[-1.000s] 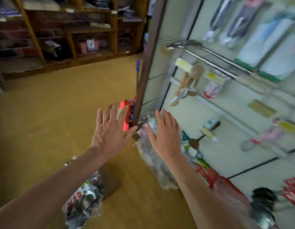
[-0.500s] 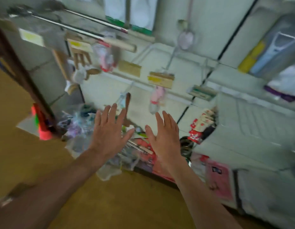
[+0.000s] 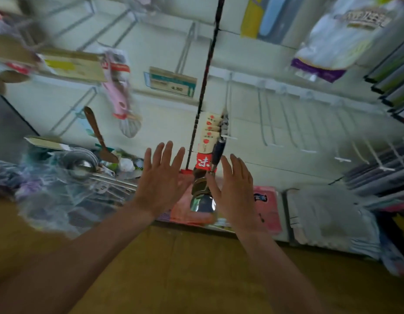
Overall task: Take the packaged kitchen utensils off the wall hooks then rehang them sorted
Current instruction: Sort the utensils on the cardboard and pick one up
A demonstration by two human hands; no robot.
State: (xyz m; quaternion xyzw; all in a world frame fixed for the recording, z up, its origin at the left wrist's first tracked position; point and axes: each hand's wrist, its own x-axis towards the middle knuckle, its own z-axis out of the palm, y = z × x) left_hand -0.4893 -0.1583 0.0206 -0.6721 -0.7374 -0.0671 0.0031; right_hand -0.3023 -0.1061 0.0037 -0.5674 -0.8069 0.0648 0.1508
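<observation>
Both grips are spread wide, fingers straight and apart, holding nothing: the left grip (image 3: 161,180) and the right grip (image 3: 233,189) are raised side by side, backs to the camera, in front of the lower middle of the wall (image 3: 151,53). Between them, just beyond the fingertips, a bunch of packaged ladles (image 3: 202,200) with red and white cards hangs from a wire hook (whether either grip touches it cannot be told). Up and to the left a pink whisk pack (image 3: 120,94) hangs on its hook, with a wooden spoon (image 3: 98,135) lower and further left, and a price tag (image 3: 171,83) between the whisk and the wall's black seam. Right of the ladles runs a row of wire hooks (image 3: 287,125). At the wall's bottom left corner, a heap of clear-bagged metal utensils (image 3: 81,175) lies on the yellow-brown floor (image 3: 196,268); pink packs (image 3: 266,207) lean along the bottom edge.
</observation>
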